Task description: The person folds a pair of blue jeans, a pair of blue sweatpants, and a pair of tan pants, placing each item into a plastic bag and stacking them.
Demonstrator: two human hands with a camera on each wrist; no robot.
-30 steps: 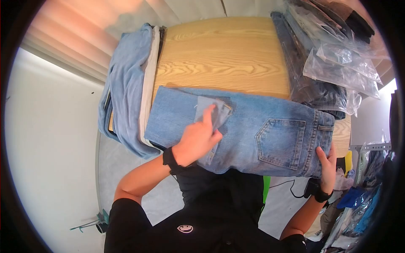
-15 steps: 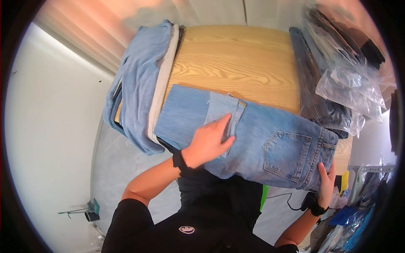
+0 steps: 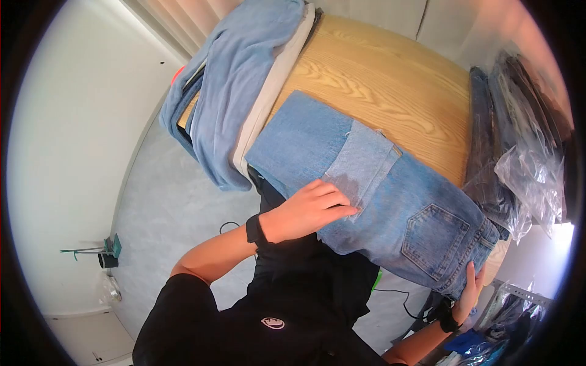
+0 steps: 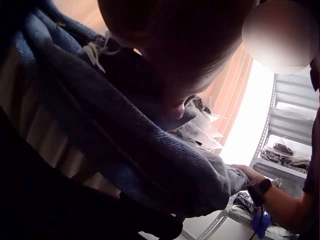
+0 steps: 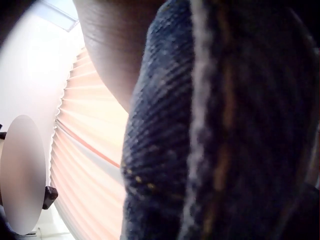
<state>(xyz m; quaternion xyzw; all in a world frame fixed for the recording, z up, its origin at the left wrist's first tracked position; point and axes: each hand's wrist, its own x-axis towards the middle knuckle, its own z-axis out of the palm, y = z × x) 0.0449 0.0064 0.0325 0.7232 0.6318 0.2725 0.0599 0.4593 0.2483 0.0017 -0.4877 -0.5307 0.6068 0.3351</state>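
A folded pair of blue jeans (image 3: 378, 183) extends from the wooden table toward the person's body in the head view. A paler turned-up leg end (image 3: 360, 152) with frayed threads lies across it. The left hand (image 3: 305, 210) is bent over that leg end, pinching its near edge with thumb and fingertips. At the waistband, below the back pocket (image 3: 436, 241), the right hand (image 3: 470, 293) holds on with its thumb on top; its other fingers are hidden underneath. Denim (image 5: 160, 125) fills much of the right wrist view.
Folded trousers (image 3: 238, 79), light blue over cream, hang over the left edge of the table (image 3: 366, 67). Garments in clear plastic bags (image 3: 531, 171) pile up on the right. Metal shelving (image 4: 260, 150) with bagged items stands beyond the right arm.
The head view has turned, so the table and jeans appear more tilted. The left hand has gone from extended fingers on the leg end to bent fingers at its near edge. The right hand keeps the waistband.
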